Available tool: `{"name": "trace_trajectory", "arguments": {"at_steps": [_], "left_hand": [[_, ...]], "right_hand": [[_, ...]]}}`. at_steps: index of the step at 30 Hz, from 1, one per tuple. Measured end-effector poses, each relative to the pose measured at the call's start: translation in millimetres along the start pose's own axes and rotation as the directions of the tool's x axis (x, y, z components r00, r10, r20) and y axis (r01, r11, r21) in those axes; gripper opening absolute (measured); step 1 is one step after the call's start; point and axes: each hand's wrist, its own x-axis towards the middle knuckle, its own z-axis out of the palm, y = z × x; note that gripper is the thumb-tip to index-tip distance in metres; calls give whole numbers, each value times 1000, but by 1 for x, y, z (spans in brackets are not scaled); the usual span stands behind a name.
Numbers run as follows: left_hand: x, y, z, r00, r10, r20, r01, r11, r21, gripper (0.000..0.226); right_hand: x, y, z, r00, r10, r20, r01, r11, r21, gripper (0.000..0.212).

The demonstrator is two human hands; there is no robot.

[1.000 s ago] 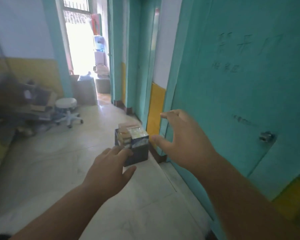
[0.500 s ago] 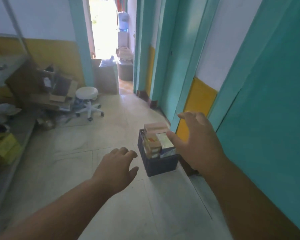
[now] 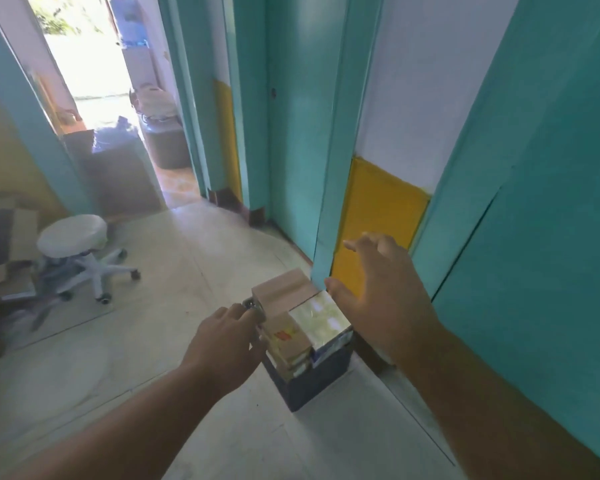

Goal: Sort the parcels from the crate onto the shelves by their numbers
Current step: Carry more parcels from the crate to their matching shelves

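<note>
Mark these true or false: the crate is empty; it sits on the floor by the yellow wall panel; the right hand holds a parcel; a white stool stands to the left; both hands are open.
1. The crate is empty: false, it is packed with parcels.
2. It sits on the floor by the yellow wall panel: true.
3. The right hand holds a parcel: false, it is spread open and holds nothing.
4. A white stool stands to the left: true.
5. Both hands are open: true, the left hand grips nothing either.
</note>
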Motion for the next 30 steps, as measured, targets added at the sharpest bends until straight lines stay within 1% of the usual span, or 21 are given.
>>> {"name": "trace_trajectory", "arguments": {"at_steps": [4,8,10,13,16,18,22,25,30], "left_hand": [[78,-52,-15,999,47,18,-47,999,18,47],[162,-104,5,988,130,82,-129,992,-14,48],[204,-126,19,971,201,132,-199,980,-26,47],[269,-159,40,923,333,190,-337,941,-13,46],[323,-184,62,881,416,226,-424,905,-13,44],[350,-195,82,854,454,254,-462,886,-33,41],[383,-207,148,781,502,373,-498,860,-113,37],[393,-216,213,726,511,460,-500,852,-156,40],[396,-238,315,700,406,587,-373,910,-184,51]], "right_hand": [[86,-18,39,1000,26,-1,-26,999,-22,61],[152,-28,92,996,91,-10,-91,995,-43,60],[177,-31,120,985,170,-17,-171,983,-61,60],[210,-36,160,950,307,-65,-312,946,-87,59],[234,-36,195,899,427,-101,-436,894,-104,57],[245,-30,218,851,513,-115,-524,844,-116,57],[247,-5,280,770,635,-64,-636,756,-153,59],[236,22,343,725,688,0,-680,716,-157,56],[210,70,453,648,750,135,-730,662,-171,57]]}}
